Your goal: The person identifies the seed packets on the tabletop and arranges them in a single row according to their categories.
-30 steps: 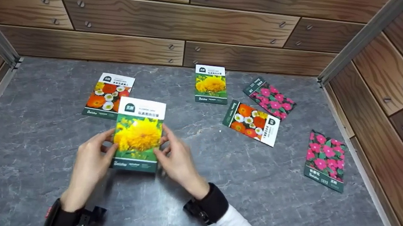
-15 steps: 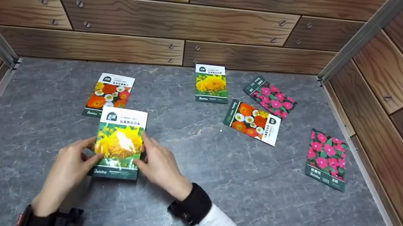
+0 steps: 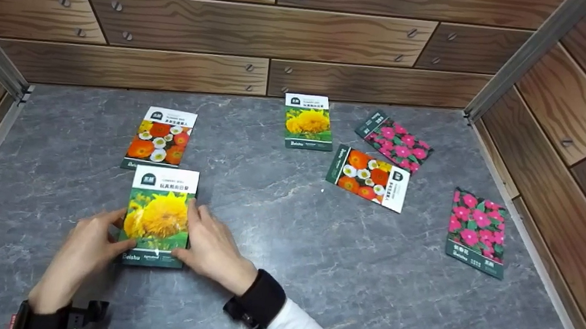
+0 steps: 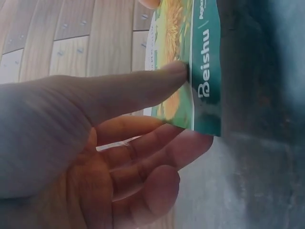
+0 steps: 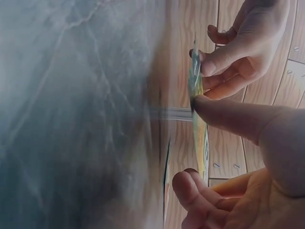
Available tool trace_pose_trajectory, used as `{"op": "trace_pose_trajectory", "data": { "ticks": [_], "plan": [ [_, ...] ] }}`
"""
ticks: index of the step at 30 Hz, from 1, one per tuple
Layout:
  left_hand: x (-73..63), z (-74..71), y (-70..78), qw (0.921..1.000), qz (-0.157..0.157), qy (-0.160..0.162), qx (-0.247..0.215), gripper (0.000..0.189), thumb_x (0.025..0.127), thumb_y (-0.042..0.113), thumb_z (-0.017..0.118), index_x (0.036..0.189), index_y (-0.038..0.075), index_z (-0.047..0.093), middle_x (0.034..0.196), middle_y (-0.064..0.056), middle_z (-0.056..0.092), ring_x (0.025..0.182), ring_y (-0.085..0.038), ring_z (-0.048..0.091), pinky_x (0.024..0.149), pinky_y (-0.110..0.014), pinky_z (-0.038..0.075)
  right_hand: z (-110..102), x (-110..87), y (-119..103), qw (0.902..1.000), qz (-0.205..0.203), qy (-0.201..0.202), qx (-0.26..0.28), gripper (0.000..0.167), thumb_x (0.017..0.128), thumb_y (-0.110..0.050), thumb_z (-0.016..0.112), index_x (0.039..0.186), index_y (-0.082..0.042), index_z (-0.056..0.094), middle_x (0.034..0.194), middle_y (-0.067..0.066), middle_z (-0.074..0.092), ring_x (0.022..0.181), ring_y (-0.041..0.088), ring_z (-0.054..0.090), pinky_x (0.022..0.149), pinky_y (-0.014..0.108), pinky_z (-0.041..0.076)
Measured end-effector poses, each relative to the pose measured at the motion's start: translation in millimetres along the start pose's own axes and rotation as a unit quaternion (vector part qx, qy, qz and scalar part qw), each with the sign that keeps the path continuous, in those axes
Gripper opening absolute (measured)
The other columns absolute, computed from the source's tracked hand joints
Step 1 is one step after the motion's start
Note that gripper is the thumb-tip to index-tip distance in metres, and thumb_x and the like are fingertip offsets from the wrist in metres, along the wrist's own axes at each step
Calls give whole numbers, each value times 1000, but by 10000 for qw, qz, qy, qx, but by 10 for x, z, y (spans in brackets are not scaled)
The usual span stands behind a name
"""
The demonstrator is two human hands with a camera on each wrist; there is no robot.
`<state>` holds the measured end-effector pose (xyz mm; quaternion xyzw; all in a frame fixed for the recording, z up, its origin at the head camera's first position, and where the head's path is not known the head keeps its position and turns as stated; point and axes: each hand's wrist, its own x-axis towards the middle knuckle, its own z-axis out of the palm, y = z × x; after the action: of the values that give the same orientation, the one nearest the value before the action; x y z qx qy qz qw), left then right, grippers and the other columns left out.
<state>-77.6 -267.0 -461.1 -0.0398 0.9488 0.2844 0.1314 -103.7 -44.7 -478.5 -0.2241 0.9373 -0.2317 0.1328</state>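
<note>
A seed packet with a yellow sunflower picture [image 3: 159,216] is held between both hands at the front left, white header away from me. My left hand [image 3: 88,244] pinches its left edge, thumb on the front and fingers behind, as the left wrist view shows on the green "Beishu" band [image 4: 206,62]. On the opposite edge, my right hand [image 3: 216,246] pinches with the thumb on the front near the lower corner. The right wrist view shows the packet [image 5: 198,114] edge-on, above the grey tabletop. Just beyond it lies an orange-and-white poppy packet [image 3: 160,137].
Another sunflower packet [image 3: 308,122] lies at the back middle. Right of it, a second poppy packet [image 3: 368,178] sits close against a pink-flower packet [image 3: 398,143]. One more pink-flower packet [image 3: 478,230] is near the right side. Wood-patterned walls [image 3: 263,30] border the grey tabletop [image 3: 342,268].
Both hands have carried the sunflower packet left and toward me, lower over the tabletop. It overlapped the poppy packet's corner before; more of that packet shows now. The other packets stay put.
</note>
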Motion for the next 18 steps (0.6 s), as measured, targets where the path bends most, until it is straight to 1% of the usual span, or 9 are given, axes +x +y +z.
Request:
{"op": "trace_pose_trajectory", "data": {
  "ticks": [1,4,6,8,12,18],
  "plan": [
    [12,7,-10,10000,-9,-48,26,74,89,11,82,149,-14,46,124,-32,69,87,-28,71,74,-43,61,13,10,-8,10000,56,-62,-42,103,90,-39,84,167,-5,25,152,11,55,121,18,64,102,25,57],
    [41,37,-36,9994,-43,-278,177,79,87,12,84,150,-14,44,132,-35,65,104,-43,70,90,-54,60,39,35,-20,9993,168,-278,-181,103,90,-41,83,168,-7,23,159,12,49,140,21,57,116,30,52],
    [57,53,-37,9985,-79,-459,302,82,86,13,85,152,-14,43,140,-37,61,120,-53,63,101,-62,55,44,47,-20,9986,229,-402,-270,105,90,-42,83,168,-7,22,161,12,47,144,22,54,121,31,48],
    [68,71,-36,9974,-82,-587,418,84,86,13,86,153,-14,42,145,-40,55,134,-59,53,111,-70,46,48,57,-19,9979,270,-466,-357,106,89,-42,83,168,-7,22,162,12,46,147,22,52,123,31,46],
    [82,97,-23,9964,-122,-640,546,84,86,13,85,152,-14,42,146,-42,52,133,-59,53,110,-69,47,64,71,-23,9967,287,-457,-614,105,88,-45,84,167,-7,25,162,11,47,148,21,50,124,31,45],
    [80,131,12,9940,-341,-641,823,81,88,15,84,153,-10,43,143,-42,54,128,-58,57,104,-69,51,82,80,-23,9944,170,-394,-969,102,89,-49,82,165,-7,30,160,9,49,147,20,51,123,33,46]
  ]
}}
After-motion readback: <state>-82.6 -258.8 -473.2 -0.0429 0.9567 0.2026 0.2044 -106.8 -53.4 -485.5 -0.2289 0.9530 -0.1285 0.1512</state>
